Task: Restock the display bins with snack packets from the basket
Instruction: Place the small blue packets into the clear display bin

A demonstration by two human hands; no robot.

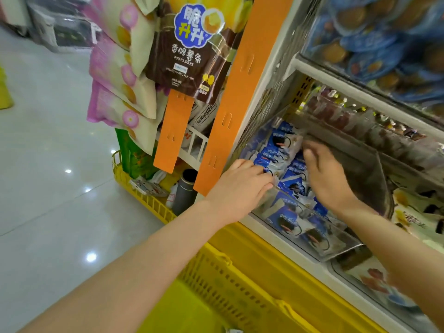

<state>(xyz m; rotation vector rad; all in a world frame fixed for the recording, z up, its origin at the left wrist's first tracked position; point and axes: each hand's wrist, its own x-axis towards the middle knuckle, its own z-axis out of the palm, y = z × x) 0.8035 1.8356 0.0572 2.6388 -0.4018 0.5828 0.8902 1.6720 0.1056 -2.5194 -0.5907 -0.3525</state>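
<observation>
L hand (240, 188), R hand (329, 179) on blue pkts (278, 143)

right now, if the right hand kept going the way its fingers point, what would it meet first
Probably the blue-and-white snack packets stacked in the clear display bin: the right hand points up-left at them, apparently touching, though depth is unclear.

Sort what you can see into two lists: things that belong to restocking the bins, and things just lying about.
Part of the job: left hand, right hand, blue packets, clear bin, yellow basket.
Just lying about: brown potato-stick bag, orange strips, grey flask, pink bags.
</observation>
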